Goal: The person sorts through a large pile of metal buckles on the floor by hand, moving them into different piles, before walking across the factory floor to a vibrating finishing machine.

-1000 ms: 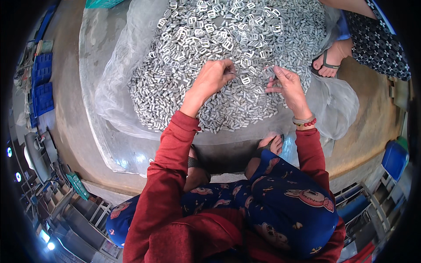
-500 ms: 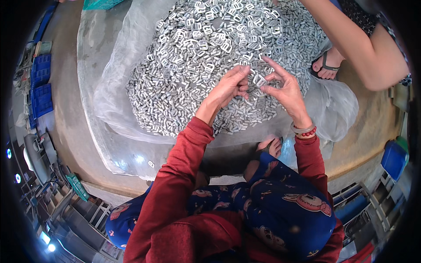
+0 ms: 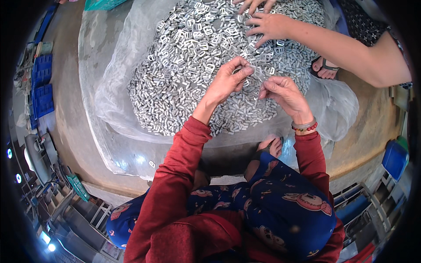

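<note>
- L hand (image 3: pixel 230 79): thumb & fingers pinched tog. at a small silver metal pc. (image 3: pixel 258 74); can't tell if it's gripped.
- R hand (image 3: pixel 284 93): fingers bent, tips close to thumb, just beside same pc.; grip unclear, too small to tell.
- That pc. is above the pile, twd R edge of translucent white mesh sheet (image 3: pixel 109 94).
- Sheet carries silver-grey capsule-shaped metal pcs (image 3: pixel 164 98), w/ flat silver rectangular frame buckles (image 3: pixel 204 45) mostly twd far edge.
- Co-worker's bare hand (image 3: pixel 272 26): fingers spread over pile, far R; second hand (image 3: pixel 254 5) at far edge.
- Stray pale buckle (image 3: pixel 152 164): near L corner of grey slab (image 3: pixel 97 57).
</note>
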Available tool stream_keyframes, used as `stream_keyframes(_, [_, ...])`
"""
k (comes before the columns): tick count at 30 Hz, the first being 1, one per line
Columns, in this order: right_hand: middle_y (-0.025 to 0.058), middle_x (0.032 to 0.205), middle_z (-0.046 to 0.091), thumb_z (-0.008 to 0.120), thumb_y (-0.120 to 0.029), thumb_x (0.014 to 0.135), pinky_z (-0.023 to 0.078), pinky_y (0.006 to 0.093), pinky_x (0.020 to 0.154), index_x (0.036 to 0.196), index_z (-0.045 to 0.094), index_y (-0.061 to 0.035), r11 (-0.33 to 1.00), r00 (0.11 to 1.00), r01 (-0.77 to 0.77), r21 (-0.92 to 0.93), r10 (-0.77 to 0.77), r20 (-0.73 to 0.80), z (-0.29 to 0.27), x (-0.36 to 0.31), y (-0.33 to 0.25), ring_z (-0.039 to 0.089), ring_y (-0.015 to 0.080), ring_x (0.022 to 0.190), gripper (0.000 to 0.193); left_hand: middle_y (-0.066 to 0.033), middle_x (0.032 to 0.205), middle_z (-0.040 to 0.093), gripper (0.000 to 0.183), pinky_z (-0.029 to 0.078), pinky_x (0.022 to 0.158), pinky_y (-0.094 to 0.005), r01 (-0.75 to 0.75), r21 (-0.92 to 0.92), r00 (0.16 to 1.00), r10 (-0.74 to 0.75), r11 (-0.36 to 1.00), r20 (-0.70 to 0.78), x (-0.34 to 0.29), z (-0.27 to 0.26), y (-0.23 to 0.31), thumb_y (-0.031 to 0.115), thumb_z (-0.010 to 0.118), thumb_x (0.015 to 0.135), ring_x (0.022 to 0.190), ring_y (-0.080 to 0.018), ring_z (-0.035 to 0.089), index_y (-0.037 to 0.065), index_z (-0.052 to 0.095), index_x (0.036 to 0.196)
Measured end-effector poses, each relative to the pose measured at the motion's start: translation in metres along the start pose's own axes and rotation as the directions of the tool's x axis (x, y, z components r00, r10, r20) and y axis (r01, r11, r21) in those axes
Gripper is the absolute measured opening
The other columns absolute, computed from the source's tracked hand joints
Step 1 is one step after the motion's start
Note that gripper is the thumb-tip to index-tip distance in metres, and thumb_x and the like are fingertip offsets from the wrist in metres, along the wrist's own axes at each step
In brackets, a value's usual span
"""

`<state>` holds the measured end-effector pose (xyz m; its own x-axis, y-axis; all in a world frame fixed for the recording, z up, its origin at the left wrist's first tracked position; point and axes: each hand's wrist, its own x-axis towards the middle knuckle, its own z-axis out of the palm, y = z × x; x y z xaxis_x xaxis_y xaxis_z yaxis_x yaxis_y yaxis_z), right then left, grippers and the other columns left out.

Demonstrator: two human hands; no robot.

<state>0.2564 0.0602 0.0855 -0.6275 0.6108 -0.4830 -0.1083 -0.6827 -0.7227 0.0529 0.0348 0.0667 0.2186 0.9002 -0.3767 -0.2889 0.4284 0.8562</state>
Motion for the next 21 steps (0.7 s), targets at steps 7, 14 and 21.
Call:
stream_keyframes(7, [0.0055, 0.088, 0.063, 0.059, -0.024, 0.088, 0.046, 0.0249, 0.071, 0.092, 0.064, -0.0006, 0.993, 0.994, -0.086, 0.076, 0.081, 0.070, -0.003, 0.001, 0.007, 0.059, 0.0114, 0.081, 0.024, -0.0079, 0.083, 0.055, 0.016, 0.044, 0.069, -0.0321, -0.418, 0.721, 0.884, 0.430, 0.553, 0.183, -0.015, 0.010, 0.028, 0.005, 0.056, 0.084, 0.076, -0.0224, 0.053, 0.005, 0.064, 0.098])
stream_keyframes(14, [0.0028, 0.086, 0.062, 0.064, -0.015, 0.085, 0.045, 0.0234, 0.068, 0.095, 0.062, -0.0009, 0.994, 0.998, 0.005, 0.110, -0.013, 0.066, -0.008, 0.003, 0.022, 0.056, 0.0098, 0.076, 0.017, -0.0106, 0.087, 0.057, 0.021, 0.045, 0.069, -0.0327, -0.411, 0.746, 0.891, 0.404, 0.524, 0.207, -0.009, 0.025, 0.044, 0.003, 0.057, 0.083, 0.080, -0.0244, 0.057, 0.006, 0.061, 0.103])
stream_keyframes(21, [0.0097, 0.086, 0.064, 0.061, -0.009, 0.085, 0.045, 0.0218, 0.061, 0.094, 0.058, -0.0030, 0.940, 0.984, -0.156, 0.304, 0.121, 0.133, 0.000, 0.000, 0.021, 0.059, 0.0119, 0.073, 0.011, -0.0151, 0.086, 0.052, 0.010, 0.044, 0.069, -0.0385, -0.517, 0.722, 0.854, 0.343, 0.460, 0.393, -0.008, 0.021, 0.048, 0.007, 0.053, 0.086, 0.080, -0.0345, 0.054, 0.003, 0.054, 0.095])
